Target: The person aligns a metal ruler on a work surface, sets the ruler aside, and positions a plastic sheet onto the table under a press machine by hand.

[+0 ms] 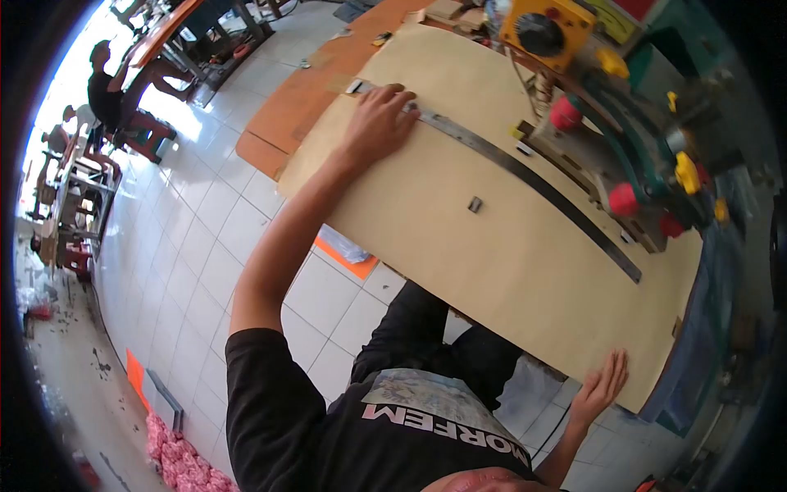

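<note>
My left hand (381, 123) is over the upper end of a long metal ruler (525, 160), its fingers bent down onto it. The ruler lies across a large sheet of pale yellow-beige material (426, 213) and looks curved through the wide lens. My right hand (602, 385) rests flat at the sheet's near right edge, fingers stretched out. Between my hands, a small dark metal block (475, 204) sits on the sheet. What lies under my left fingertips is partly hidden.
A machine with a yellow housing (545, 33), red knobs (566, 113) and yellow knobs (687, 172) stands behind the sheet. An orange-brown tabletop (279, 123) extends at left. Two people (106, 90) sit farther off. Pink material (184, 459) lies on the floor.
</note>
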A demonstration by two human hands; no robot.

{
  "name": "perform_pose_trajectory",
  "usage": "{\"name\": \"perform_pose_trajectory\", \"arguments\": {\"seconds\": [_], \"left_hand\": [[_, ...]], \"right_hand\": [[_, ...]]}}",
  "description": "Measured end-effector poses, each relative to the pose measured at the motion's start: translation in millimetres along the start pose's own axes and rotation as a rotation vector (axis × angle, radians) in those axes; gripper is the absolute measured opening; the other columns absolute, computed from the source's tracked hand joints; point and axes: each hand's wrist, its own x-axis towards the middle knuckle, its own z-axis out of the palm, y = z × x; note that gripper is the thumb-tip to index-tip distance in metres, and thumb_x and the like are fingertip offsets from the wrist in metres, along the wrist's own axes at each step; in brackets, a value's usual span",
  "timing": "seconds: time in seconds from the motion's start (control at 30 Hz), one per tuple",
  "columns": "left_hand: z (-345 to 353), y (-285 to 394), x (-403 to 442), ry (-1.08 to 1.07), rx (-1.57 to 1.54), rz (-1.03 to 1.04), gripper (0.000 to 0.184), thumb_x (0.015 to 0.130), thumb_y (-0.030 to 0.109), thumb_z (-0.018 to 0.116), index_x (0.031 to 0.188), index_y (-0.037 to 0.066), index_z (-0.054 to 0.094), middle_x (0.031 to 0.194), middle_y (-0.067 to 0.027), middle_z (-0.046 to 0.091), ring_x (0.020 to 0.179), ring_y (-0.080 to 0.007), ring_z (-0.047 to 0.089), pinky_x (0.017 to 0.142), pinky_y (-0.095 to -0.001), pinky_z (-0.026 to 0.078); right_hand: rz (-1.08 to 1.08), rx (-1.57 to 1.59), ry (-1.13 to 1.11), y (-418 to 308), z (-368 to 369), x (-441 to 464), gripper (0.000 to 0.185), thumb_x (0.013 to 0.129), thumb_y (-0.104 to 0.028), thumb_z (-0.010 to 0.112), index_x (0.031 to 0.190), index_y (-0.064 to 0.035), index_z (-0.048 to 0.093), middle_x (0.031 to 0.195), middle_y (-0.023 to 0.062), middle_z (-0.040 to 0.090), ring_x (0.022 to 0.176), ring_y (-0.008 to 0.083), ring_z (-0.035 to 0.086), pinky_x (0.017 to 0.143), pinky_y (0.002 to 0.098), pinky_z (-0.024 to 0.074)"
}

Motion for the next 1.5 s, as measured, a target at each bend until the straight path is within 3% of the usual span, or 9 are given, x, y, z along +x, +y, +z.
{"name": "perform_pose_trajectory", "arguments": {"seconds": [0.07,0.17,0.23,0.47,0.63,0.8,0.87,1.3,1.5], "left_hand": [[-0.5,-1.1,1.0,0.009,0.004,-0.006,0.033,0.099,0.027,0.063,0.125,0.006,0.068,0.137,-0.0181,0.062,0.129,-0.0364,0.056,0.11,-0.0478,0.042],[-1.7,-1.5,-2.8,-0.014,0.003,0.001,0.034,0.101,0.029,0.06,0.126,0.007,0.068,0.14,-0.0172,0.061,0.132,-0.0351,0.054,0.115,-0.0498,0.037],[-2.3,0.2,-2.4,-0.055,0.014,-0.015,0.035,0.102,0.031,0.059,0.127,0.009,0.068,0.143,-0.0169,0.059,0.136,-0.0334,0.052,0.118,-0.053,0.033],[-6.4,2.0,-1.7,-0.104,-0.007,-0.029,0.034,0.103,0.03,0.058,0.127,0.01,0.069,0.142,-0.0165,0.06,0.139,-0.032,0.051,0.119,-0.0565,0.032],[-5.8,0.9,-0.2,-0.091,-0.084,-0.038,0.03,0.101,0.025,0.06,0.124,0.006,0.069,0.137,-0.0177,0.062,0.135,-0.034,0.053,0.117,-0.0504,0.039],[-3.2,0.9,-0.7,-0.036,-0.042,-0.054,0.028,0.099,0.02,0.063,0.12,0.004,0.07,0.132,-0.019,0.063,0.132,-0.0346,0.056,0.115,-0.0489,0.042],[-3.5,1.0,-1.3,-0.041,-0.039,-0.059,0.028,0.098,0.02,0.064,0.121,0.004,0.07,0.132,-0.0189,0.063,0.133,-0.0346,0.056,0.116,-0.0492,0.042],[-2.2,1.2,1.5,0.003,-0.065,-0.065,0.027,0.09,0.016,0.07,0.111,0.001,0.07,0.127,-0.0196,0.064,0.128,-0.0352,0.058,0.11,-0.0495,0.046],[-4.6,-0.6,2.5,0.036,-0.092,-0.141,0.017,0.087,0.01,0.07,0.1,0.001,0.073,0.115,-0.0187,0.066,0.109,-0.0346,0.063,0.098,-0.0455,0.051]], "right_hand": [[-0.003,-0.009,-0.128,-8.9,3.8,13.8,0.057,0.113,-0.039,0.029,0.134,0.001,0.063,0.146,0.02,0.056,0.137,0.0399,0.049,0.116,0.0578,0.0342],[0.026,0.054,0.018,-22.1,-1.9,33.6,0.046,0.112,-0.032,0.039,0.128,0.0023,0.065,0.141,0.0198,0.058,0.134,0.038,0.052,0.112,0.0567,0.0373],[0.068,0.068,-0.297,-21.4,12.4,48.1,0.036,0.107,-0.025,0.052,0.125,0.0025,0.065,0.136,0.0217,0.06,0.131,0.0393,0.054,0.11,0.0537,0.0396],[0.104,-0.015,-0.146,4.0,63.6,155.7,0.042,0.102,-0.023,0.06,0.136,0.0021,0.061,0.14,0.0246,0.058,0.131,0.0424,0.054,0.109,0.0506,0.0421],[0.24,0.015,-0.583,22.0,60.6,202.3,0.04,0.1,-0.021,0.064,0.13,0.0061,0.065,0.13,0.0251,0.066,0.125,0.0391,0.062,0.104,0.0462,0.0503],[0.275,0.158,-0.485,36.7,76.7,198.0,0.036,0.098,-0.015,0.068,0.126,0.0077,0.067,0.117,0.0217,0.07,0.108,0.0295,0.069,0.088,0.0383,0.056],[0.102,0.163,-0.302,64.7,90.5,186.6,0.034,0.097,-0.015,0.073,0.125,0.0034,0.069,0.102,0.0107,0.068,0.088,0.022,0.068,0.081,0.0329,0.0543],[0.116,0.09,-0.143,98.6,103.0,165.2,0.031,0.099,-0.022,0.072,0.111,0.0071,0.068,0.092,0.0119,0.07,0.084,0.0206,0.065,0.078,0.0338,0.051],[0.202,0.271,-0.122,126.8,107.3,152.0,0.04,0.097,-0.025,0.074,0.121,0.0065,0.069,0.121,0.0166,0.068,0.105,0.026,0.066,0.092,0.0365,0.0502]]}}
